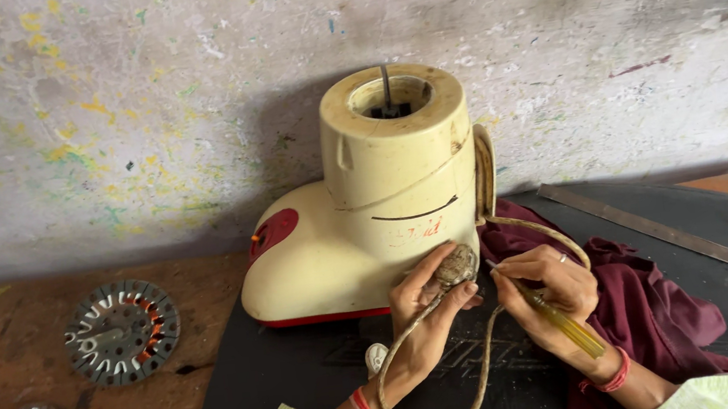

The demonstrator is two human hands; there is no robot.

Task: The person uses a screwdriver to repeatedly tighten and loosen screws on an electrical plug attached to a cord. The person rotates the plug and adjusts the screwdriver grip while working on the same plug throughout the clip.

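Left hand [429, 304] grip clenched on plug [457, 267]; right hand [549, 293] grasping screwdriver [562, 324]; mixer base [382, 202] behind, maroon cloth [648, 298] beside.

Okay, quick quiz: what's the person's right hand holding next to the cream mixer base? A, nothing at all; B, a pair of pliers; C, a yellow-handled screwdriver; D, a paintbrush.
C: the right hand grips a yellow-handled screwdriver, its tip pointing at the plug held in the left hand, just in front of the mixer base.
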